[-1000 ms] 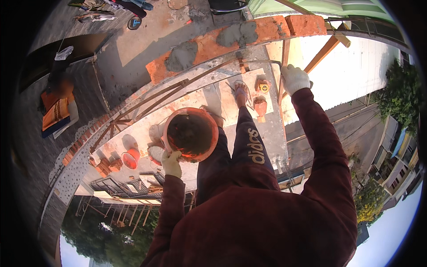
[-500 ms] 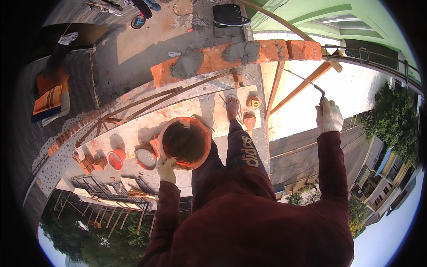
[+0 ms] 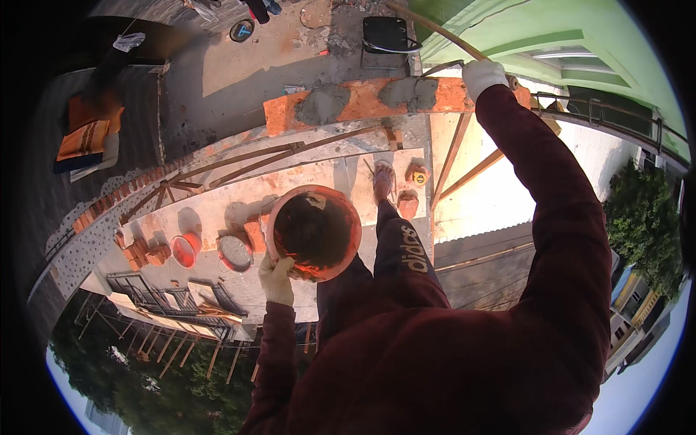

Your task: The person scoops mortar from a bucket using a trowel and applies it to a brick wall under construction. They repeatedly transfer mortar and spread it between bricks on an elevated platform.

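Note:
My gloved left hand (image 3: 276, 281) is closed on the rim of a round orange bucket (image 3: 354, 225), held in front of my legs. Dark wet mortar (image 3: 312, 228) lies inside the bucket. My right hand (image 3: 484, 77), also gloved, reaches far forward over the right part of a brick wall (image 3: 359, 100). It grips a trowel (image 3: 444, 67), whose thin blade points left along the wall's far edge. Two grey mortar patches (image 3: 323, 104) spread over the top of the bricks. The hand and sleeve partly cover the wall's right end.
Below the wall runs a plank platform where my foot (image 3: 383, 177) stands. A yellow tape measure (image 3: 420, 177) and brick pieces (image 3: 407, 205) lie beside it. To the left are a small red bucket (image 3: 185, 249), another bucket (image 3: 235, 253) and stacked bricks (image 3: 135, 254). Wooden braces (image 3: 453, 156) slope under the wall.
My right hand has swung forward and left with the trowel, from out at the right side to above the wall. The bucket in my left hand has shifted slightly right.

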{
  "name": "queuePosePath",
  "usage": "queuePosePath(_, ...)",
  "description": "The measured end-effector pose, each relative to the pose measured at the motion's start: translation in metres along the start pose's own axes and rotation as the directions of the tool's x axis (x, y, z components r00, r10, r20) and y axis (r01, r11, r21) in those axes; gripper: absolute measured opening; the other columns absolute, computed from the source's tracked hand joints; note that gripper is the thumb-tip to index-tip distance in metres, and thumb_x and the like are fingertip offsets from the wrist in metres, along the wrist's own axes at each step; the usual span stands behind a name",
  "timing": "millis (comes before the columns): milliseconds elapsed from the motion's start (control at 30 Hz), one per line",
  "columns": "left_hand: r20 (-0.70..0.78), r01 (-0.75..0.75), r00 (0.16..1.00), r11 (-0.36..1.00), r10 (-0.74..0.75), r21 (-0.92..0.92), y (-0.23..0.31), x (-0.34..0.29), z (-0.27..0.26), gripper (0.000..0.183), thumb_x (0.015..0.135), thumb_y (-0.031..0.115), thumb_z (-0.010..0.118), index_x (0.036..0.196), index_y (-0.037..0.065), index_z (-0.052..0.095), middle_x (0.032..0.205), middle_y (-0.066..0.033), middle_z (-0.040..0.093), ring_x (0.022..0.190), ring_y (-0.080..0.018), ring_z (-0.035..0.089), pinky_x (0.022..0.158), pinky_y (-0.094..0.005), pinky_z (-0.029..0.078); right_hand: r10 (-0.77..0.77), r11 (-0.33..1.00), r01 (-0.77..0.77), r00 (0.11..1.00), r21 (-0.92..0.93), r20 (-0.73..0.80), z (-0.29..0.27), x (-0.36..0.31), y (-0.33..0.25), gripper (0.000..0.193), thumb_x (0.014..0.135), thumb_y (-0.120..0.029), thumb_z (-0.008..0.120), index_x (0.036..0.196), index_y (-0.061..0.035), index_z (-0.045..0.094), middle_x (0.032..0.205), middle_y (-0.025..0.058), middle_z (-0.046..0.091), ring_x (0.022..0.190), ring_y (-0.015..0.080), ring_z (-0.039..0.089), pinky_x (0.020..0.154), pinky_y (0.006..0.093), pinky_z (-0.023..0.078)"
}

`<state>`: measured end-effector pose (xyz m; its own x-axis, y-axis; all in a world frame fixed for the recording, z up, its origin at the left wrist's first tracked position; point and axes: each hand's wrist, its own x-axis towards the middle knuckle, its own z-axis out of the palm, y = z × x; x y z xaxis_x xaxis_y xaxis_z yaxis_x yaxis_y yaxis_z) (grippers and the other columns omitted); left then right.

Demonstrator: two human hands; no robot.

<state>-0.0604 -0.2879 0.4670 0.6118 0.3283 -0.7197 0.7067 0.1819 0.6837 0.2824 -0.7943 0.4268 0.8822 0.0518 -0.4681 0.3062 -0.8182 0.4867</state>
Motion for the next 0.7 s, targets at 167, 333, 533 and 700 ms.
queuePosePath(167,0.032,-0.091,0.995,0.996,0.091,0.0,0.03,-0.016,0.006,0.021,0.086,-0.003,0.063,0.106,0.003,0.069,0.084,0.0034,0.064,0.068,-0.0042,0.058,0.059,-0.0205,0.047,0.074,0.994,-0.067,0.994,0.087,-0.077,-0.069,-0.113,0.06,0.033,0.093,-0.006,0.061,0.126,-0.0059,0.062,0.106,0.0141,0.071,0.098,0.0319,0.072,0.08,0.0438,0.061)
queuePosePath(333,0.11,-0.101,0.988,0.994,0.105,-0.048,0.072,-0.02,-0.012,0.021,0.086,-0.003,0.064,0.106,0.003,0.07,0.08,0.0036,0.063,0.067,-0.004,0.058,0.061,-0.0201,0.047,-0.318,0.766,0.361,0.932,0.532,-0.176,-0.147,-0.245,0.002,0.031,0.09,-0.014,0.067,0.119,-0.0108,0.056,0.09,0.0123,0.065,0.08,0.0336,0.07,0.067,0.0473,0.055)
queuePosePath(533,0.173,-0.213,0.969,0.954,0.178,0.211,0.123,-0.03,-0.012,0.014,0.084,0.0,0.067,0.097,0.002,0.071,0.081,0.0022,0.065,0.073,-0.005,0.057,0.067,-0.0236,0.048,-0.396,0.67,0.597,0.79,0.441,-0.468,-0.185,-0.241,-0.158,0.027,0.085,-0.01,0.066,0.107,0.0006,0.056,0.089,0.016,0.068,0.077,0.0304,0.074,0.063,0.0402,0.059)
queuePosePath(700,0.195,-0.231,0.952,0.972,0.235,-0.046,0.157,-0.039,0.013,0.004,0.082,0.001,0.07,0.081,0.003,0.067,0.073,-0.001,0.065,0.061,-0.0089,0.059,0.056,-0.025,0.048,-0.353,0.765,0.531,0.819,0.364,-0.453,-0.192,-0.244,-0.19,0.023,0.084,-0.01,0.067,0.103,-0.0002,0.06,0.088,0.0143,0.069,0.073,0.0289,0.074,0.058,0.0395,0.058)
